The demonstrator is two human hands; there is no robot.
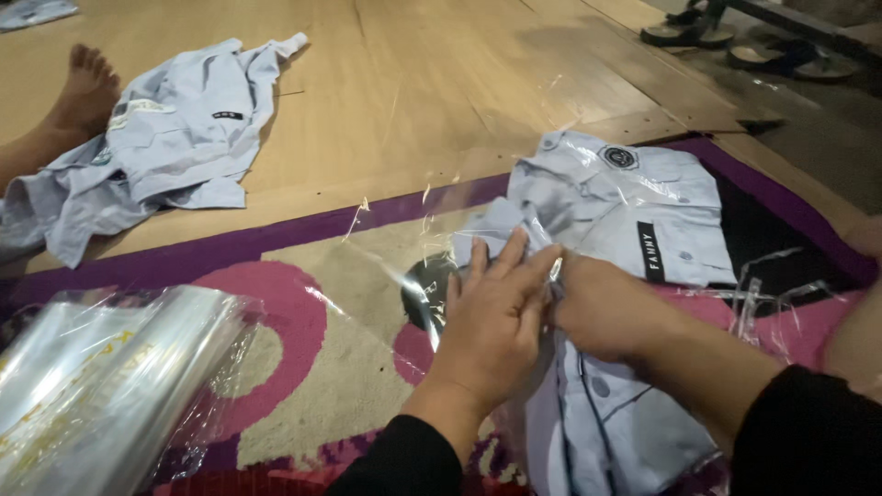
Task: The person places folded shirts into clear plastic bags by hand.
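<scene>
1. Clear plastic everywhere here: a transparent bag (441,266) lies crinkled over the patterned rug (303,367), its glossy film running from mid-rug to the right.
2. The folded pale-blue shirt (634,207) sits just beyond both hands, up and to the right, collar end pointing away from the person and a dark label strip on its front; its long axis runs from the far right back toward the body, where more blue cloth lies under the wrists.
3. Left hand (496,317) rests flat, fingers (514,262) spread and straight, pressing film and cloth, nothing pinched.
4. Right hand (602,312) is curled tight against the left; its fingertips are tucked out of sight, so whether it grips cloth or film I cannot tell.
5. The right hand is the nearer to the shirt's body; the left touches its near edge.
6. Off left: a stack of bagged garments (101,386), a loose blue shirt (175,138) on the wooden floor (413,83), another person's bare foot (87,87) beside it.
</scene>
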